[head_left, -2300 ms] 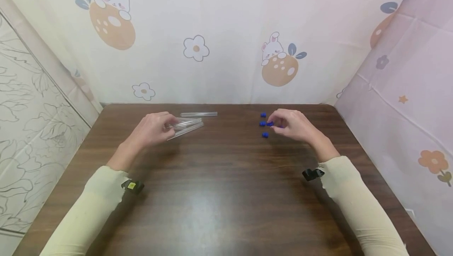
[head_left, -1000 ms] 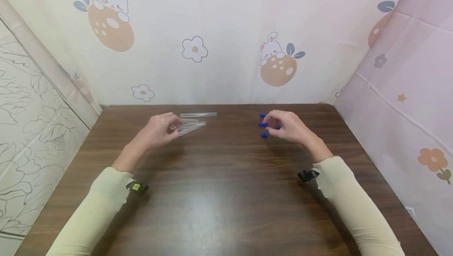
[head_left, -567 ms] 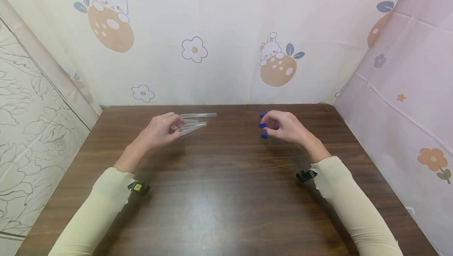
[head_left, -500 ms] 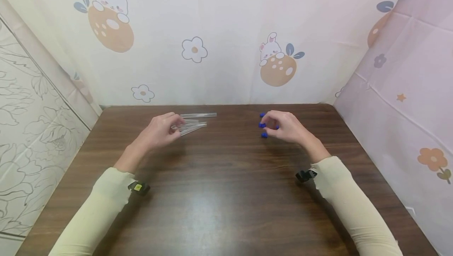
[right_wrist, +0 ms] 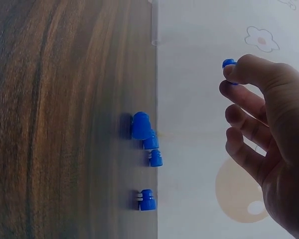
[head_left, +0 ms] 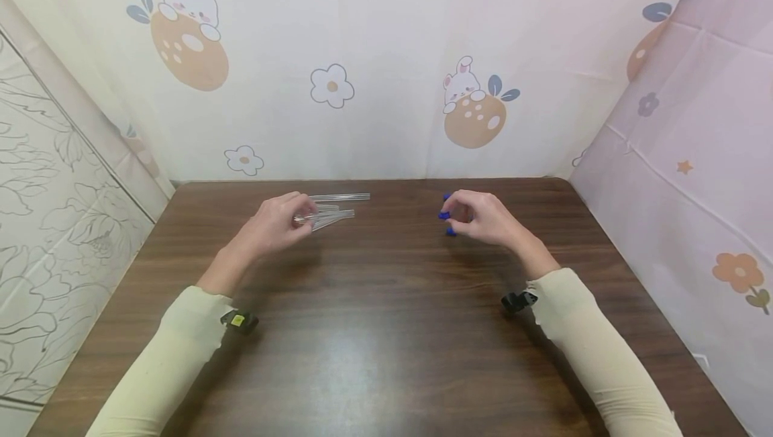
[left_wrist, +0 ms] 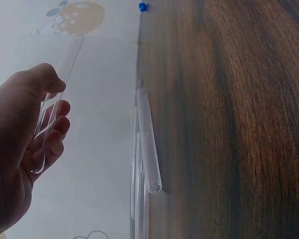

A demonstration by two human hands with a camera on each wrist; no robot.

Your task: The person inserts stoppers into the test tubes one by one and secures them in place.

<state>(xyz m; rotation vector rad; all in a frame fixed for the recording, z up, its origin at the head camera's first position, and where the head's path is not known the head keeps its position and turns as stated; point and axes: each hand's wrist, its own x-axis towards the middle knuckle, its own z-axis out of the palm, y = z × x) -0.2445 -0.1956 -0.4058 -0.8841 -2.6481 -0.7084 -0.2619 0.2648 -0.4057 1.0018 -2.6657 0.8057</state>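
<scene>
1. Test tube (left_wrist: 70,57), clear and round-ended, is held up over the table's (head_left: 392,329) far left part, gripped between thumb and curled fingers of the left hand (head_left: 274,225).
2. Blue ribbed cap (right_wrist: 229,62) is pinched by thumb and index fingertips of the right hand (head_left: 489,215), over the table's far right part; its other fingers are loosely bent, holding nothing.
3. Done, as judged: one tube and one cap are in hand, not yet joined. No capped tube is seen.
4. Left: loose tubes (left_wrist: 149,142), some overlapped, at the table's far left (count can't be told); four loose caps (right_wrist: 141,127) at its far right.
5. Edges: table's far edge is backed by patterned cloth (head_left: 392,88); reach beyond is likely limited.
6. Room: bare surface is seen at the table's middle and near side; hands could probably be brought together there unobstructed.
</scene>
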